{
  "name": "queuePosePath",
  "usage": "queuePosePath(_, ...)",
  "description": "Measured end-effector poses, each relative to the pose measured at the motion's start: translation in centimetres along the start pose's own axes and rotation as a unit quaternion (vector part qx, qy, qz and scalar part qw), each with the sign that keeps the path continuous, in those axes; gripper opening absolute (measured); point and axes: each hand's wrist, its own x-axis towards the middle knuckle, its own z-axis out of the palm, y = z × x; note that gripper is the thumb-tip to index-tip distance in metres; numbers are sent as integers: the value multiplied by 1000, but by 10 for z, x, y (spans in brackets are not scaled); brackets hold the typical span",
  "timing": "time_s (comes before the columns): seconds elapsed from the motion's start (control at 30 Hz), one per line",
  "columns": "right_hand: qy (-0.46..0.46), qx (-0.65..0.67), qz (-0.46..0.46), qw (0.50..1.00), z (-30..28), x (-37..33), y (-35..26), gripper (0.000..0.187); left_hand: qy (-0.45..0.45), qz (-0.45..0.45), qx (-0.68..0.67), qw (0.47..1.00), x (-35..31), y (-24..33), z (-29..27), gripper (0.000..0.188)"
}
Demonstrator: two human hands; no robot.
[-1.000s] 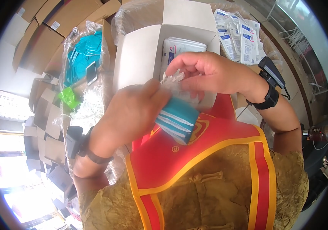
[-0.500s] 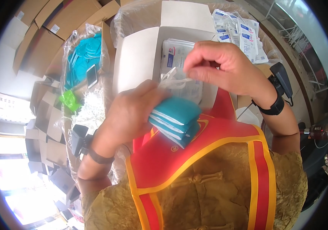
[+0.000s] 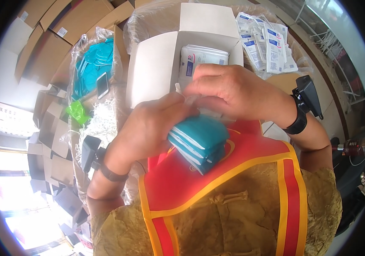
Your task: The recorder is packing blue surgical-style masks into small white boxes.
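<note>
A stack of folded teal pads with white undersides [image 3: 203, 134] hangs in front of my chest. My left hand [image 3: 148, 121] is closed on its upper left side. My right hand [image 3: 238, 91], fingers pinched and slightly blurred, meets the left just above the pads. Between the two hands, thin white strips [image 3: 178, 88] show in part; my fingers cover the rest. Just beyond my hands an open white carton [image 3: 153, 68] has its flaps spread, with flat white printed packets [image 3: 203, 55] stacked inside.
More white packets [image 3: 272, 42] lie heaped at the far right. On the left, a plastic-lined box holds teal pieces [image 3: 95, 59]; beside it are a phone [image 3: 102, 85], a green plastic piece [image 3: 77, 112] and white strips [image 3: 99, 119]. Brown cardboard boxes [image 3: 48, 55] stand farther left.
My right hand has come down and left, from over the carton to meet my left hand at the white strips. The teal stack has shifted slightly down and right.
</note>
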Motion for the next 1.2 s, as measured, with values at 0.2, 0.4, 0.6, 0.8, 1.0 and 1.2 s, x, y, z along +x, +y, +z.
queuePosePath(0.2,8,41,72,997,8,-1,-1,21,1,3,-27,1000,1,0,1,38)
queuePosePath(0.4,94,18,18,995,2,-1,-3,8,6,-17,-18,1000,-2,-2,1,38)
queuePosePath(0.6,37,-22,14,999,7,-7,3,19,0,-13,-29,999,-2,-3,3,39)
queuePosePath(0.8,18,-32,23,999,9,-8,1,17,12,-4,-33,999,0,-3,5,39)
queuePosePath(1.0,1,-7,21,1000,9,-6,2,15,-2,-7,-43,999,1,-1,4,40)
queuePosePath(1.2,-13,-47,-13,999,1,-2,1,14,-12,-10,-29,999,0,1,3,41)
